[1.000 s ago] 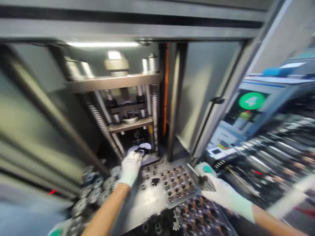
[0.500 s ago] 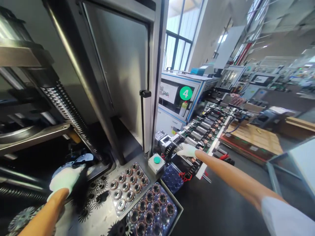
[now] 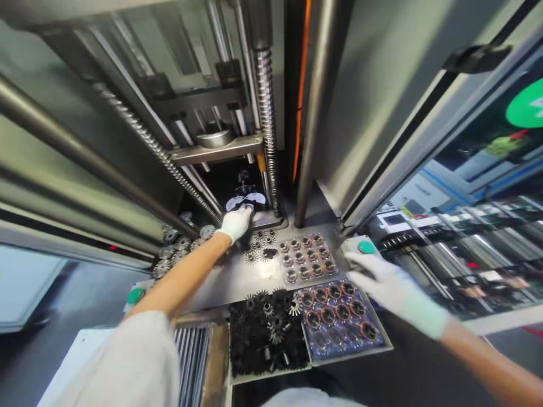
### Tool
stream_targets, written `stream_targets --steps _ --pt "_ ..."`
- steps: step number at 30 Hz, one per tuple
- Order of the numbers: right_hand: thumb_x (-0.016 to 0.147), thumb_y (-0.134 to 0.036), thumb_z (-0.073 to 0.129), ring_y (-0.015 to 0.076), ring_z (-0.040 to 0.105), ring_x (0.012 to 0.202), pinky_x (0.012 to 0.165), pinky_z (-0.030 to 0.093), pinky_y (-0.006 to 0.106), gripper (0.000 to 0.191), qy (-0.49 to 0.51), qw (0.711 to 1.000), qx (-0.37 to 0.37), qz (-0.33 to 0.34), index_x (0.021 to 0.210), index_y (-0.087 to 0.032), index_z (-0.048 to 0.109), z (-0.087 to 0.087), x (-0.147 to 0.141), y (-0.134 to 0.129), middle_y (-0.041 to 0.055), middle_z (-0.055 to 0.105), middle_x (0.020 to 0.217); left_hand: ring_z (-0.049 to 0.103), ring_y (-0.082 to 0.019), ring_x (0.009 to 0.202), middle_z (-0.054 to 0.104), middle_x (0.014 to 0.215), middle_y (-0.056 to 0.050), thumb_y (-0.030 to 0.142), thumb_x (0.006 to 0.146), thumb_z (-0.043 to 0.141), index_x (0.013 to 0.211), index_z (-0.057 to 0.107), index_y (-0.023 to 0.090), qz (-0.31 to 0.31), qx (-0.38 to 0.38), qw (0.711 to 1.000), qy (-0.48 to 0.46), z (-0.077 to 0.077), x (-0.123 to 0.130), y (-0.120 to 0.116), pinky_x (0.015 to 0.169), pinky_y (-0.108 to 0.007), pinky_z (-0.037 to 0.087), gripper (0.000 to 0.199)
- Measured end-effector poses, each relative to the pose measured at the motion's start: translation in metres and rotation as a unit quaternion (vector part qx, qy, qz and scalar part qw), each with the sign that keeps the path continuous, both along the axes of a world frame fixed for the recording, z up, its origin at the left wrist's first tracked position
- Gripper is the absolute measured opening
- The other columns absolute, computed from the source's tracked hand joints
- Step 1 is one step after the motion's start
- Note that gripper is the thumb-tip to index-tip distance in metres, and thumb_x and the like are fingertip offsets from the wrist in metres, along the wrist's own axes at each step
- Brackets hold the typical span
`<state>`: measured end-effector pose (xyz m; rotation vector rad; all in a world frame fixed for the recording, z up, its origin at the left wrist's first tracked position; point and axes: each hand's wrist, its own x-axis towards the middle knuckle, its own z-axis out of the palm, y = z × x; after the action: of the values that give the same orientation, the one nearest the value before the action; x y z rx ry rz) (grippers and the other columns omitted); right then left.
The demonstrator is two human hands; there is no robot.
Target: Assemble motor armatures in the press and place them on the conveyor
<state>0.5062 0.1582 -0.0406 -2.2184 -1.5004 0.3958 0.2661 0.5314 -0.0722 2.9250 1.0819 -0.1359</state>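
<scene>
Two hands in white gloves are well apart from each other above a steel plate (image 3: 240, 285), which lies at the foot of a press machine (image 3: 216, 150). Behind the plate, the left hand (image 3: 236, 223) reaches into the opening of the machine and its fingers (image 3: 246, 210) are on or just in front of a pale round disc (image 3: 248, 200). This disc lies in the dark lower part of the machine, beside a long ball screw (image 3: 266, 118). Something dark is under the glove, but I cannot tell if the hand grips it.

The right hand (image 3: 394, 294) is at the front right corner of the plate, open with fingers spread and holding nothing, and it is a little blurred. It is just beside a green push button (image 3: 366, 247) and hovers near a blue-tinted tray of copper-wound rings (image 3: 339, 316).

On the plate stands a clear blister tray with more of these rings (image 3: 305, 259), and small black star-shaped gears (image 3: 258, 251) lie loose next to it. In front of the plate, a tray holds a heap of black gears (image 3: 267, 333). Behind the plate on the left side, grey toothed discs (image 3: 178, 249) are piled up.
</scene>
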Motion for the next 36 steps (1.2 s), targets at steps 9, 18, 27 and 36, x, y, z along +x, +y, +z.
stream_targets --steps 9,18,27,36 --pt "0.091 -0.02 0.046 0.0239 0.063 0.096 0.079 0.045 0.034 0.033 -0.205 0.947 -0.134 0.206 0.12 -0.021 0.061 -0.039 -0.154 0.183 0.011 0.067 0.105 0.04 -0.021 0.136 0.042 0.147 -0.016 0.024 0.093 0.029 0.142 0.033 0.008 0.135 0.135 0.968 -0.165 0.033 -0.176 -0.076 0.114 -0.034 0.031 0.052" --pt "0.09 -0.036 0.05 0.0219 0.062 0.094 0.082 0.046 0.033 0.029 -0.029 0.996 -0.012 0.087 0.107 -0.023 0.07 -0.016 -0.152 0.17 0.0087 0.068 0.102 0.052 -0.023 0.126 0.055 0.137 -0.012 0.021 0.088 0.034 0.132 0.051 0.012 0.192 0.071 0.974 -0.094 -0.008 -0.349 -0.092 0.11 -0.039 0.039 0.048" --pt "0.072 -0.04 0.073 0.0142 0.063 0.063 0.06 0.052 0.029 0.046 0.625 0.781 0.014 -0.004 0.111 -0.016 0.064 -0.008 -0.153 0.111 0.0065 0.07 0.087 0.053 -0.029 0.119 0.062 0.128 -0.01 0.033 0.087 0.046 0.121 0.062 0.02 0.117 0.142 0.982 -0.037 -0.018 -0.326 -0.098 0.109 -0.045 0.033 0.041" --pt "0.072 -0.044 0.071 0.0271 0.063 0.103 0.083 0.054 0.038 0.048 0.459 0.887 0.034 0.038 0.111 -0.015 0.069 0.02 -0.141 0.095 0.011 0.068 0.114 0.045 -0.031 0.128 0.059 0.133 -0.009 0.033 0.081 0.051 0.109 0.066 0.02 0.135 0.159 0.978 -0.019 -0.014 -0.314 -0.092 0.115 -0.048 0.024 0.035"
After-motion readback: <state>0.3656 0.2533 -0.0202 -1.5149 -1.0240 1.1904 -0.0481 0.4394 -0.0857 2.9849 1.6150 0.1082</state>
